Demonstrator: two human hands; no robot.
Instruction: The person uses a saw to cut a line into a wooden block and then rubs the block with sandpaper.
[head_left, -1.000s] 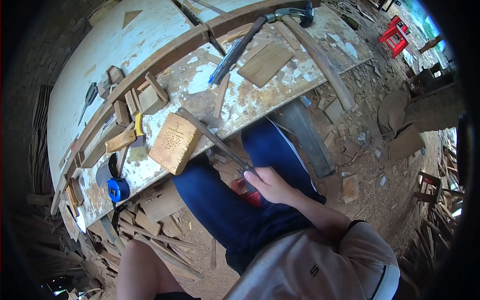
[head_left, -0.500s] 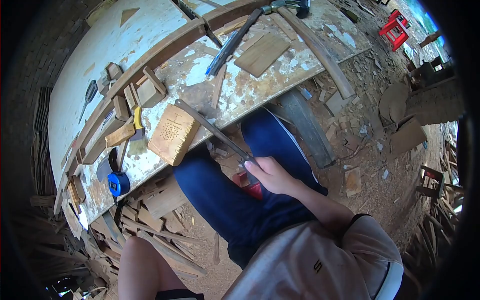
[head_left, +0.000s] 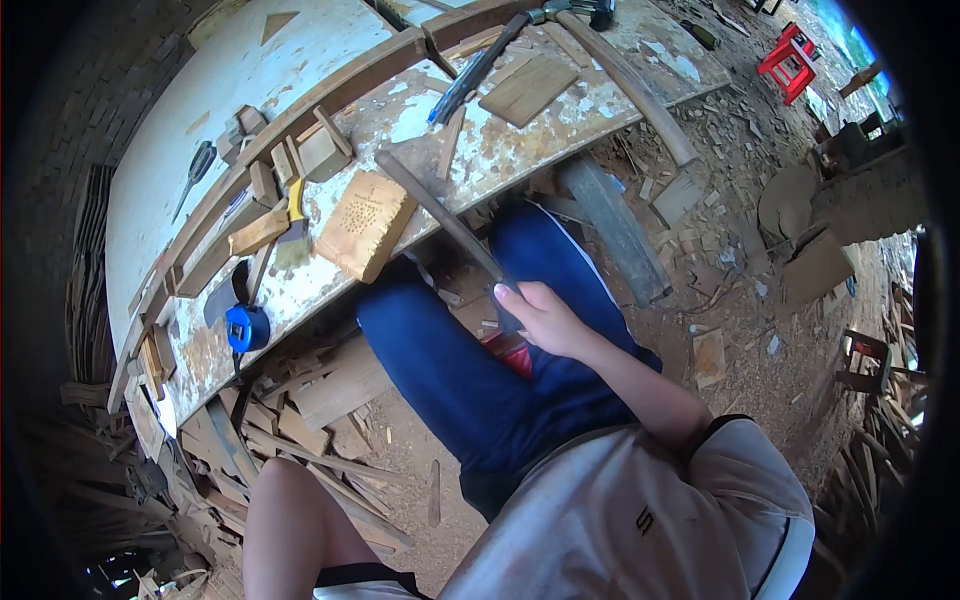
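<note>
My right hand (head_left: 545,318) is wrapped round the handle of a long, dark, flat file (head_left: 440,212), held above my lap. The file slants up and left over the bench edge, its far end beside the upper right side of a wooden block (head_left: 362,222). That pale block lies at the bench's front edge, with a patch of small dark marks on top and a jagged, notched edge. A bent left arm (head_left: 290,510) shows at the lower left, its hand out of sight. Left of the block lies a yellow-handled paintbrush (head_left: 294,235).
The worn bench (head_left: 400,130) bears a blue tape measure (head_left: 246,328), scissors (head_left: 197,172), a long-handled hammer (head_left: 635,90), a flat board (head_left: 528,91) and small wood blocks. Wood scraps cover the floor. A red stool (head_left: 788,62) stands at the far right.
The bench and the things on it sit higher and slightly farther right in view, as the camera has shifted. My right hand keeps its grip on the file.
</note>
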